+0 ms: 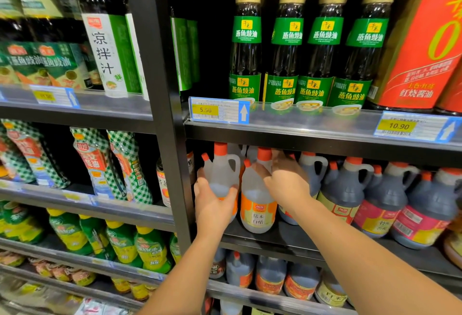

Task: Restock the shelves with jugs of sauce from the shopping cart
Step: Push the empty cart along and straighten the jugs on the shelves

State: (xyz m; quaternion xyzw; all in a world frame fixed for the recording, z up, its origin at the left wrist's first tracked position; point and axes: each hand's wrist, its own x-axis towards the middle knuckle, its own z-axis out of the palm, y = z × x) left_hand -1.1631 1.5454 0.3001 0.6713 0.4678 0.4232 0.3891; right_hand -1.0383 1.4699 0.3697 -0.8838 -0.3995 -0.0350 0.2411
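Left hand (213, 204): fingers (200, 180) and thumb are curled round the belly of the left clear jug (221, 169), gripping it from the front.
Left clear jug: upright, orange cap above the fingers, at the left end of the shelf (287, 239), just beside the black upright (175, 139).
Right hand (287, 182): back of hand toward the camera, thumb lying on the shoulder of the second clear jug (256, 212). The fingertips run up into shadow, so whether they grip cannot be told.
Second clear jug: upright on the shelf, between the two hands, touching the left clear jug; orange-and-white label below the right thumb.
Dark jugs (342, 189): a row with orange caps standing to the right of the right fingers, the nearest just behind that hand.
Upper shelf (312, 127): directly above both hands, carrying green-labelled bottles (285, 52) and a price tag (217, 112) reading 5.50.
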